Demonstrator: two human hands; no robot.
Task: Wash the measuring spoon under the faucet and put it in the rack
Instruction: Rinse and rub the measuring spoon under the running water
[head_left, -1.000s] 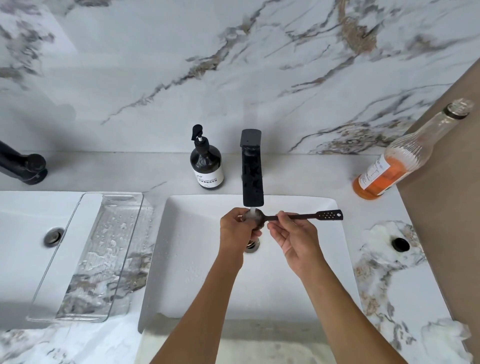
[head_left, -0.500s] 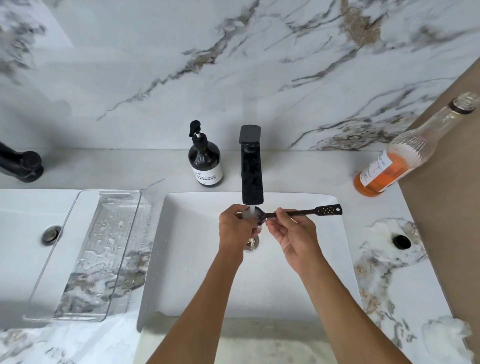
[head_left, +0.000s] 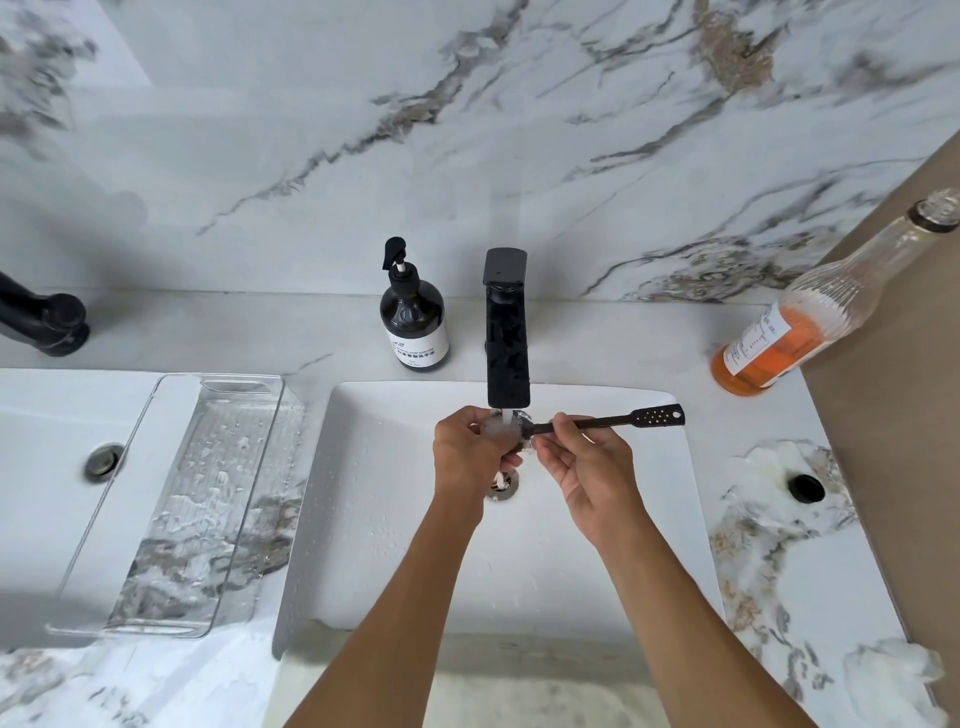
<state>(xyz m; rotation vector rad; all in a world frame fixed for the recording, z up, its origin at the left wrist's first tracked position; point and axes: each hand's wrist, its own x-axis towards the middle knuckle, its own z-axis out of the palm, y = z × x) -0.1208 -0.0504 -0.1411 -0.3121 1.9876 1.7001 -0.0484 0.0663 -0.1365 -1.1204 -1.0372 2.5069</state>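
left hand (head_left: 467, 447) cups bowl | right hand (head_left: 582, 462) pinches measuring spoon (head_left: 608, 422) handle

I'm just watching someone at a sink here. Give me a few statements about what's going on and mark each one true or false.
1. Water is running from the black faucet onto the bowl end of the measuring spoon. True.
2. The right hand pinches the spoon's handle. True.
3. The spoon already lies in the clear rack. False: both hands hold it over the sink, with the left hand at its bowl end; the rack stands to the left.
4. The soap bottle stands to the right of the faucet. False: it stands to its left.
5. A bottle of orange liquid stands on the counter, right of the sink. True.
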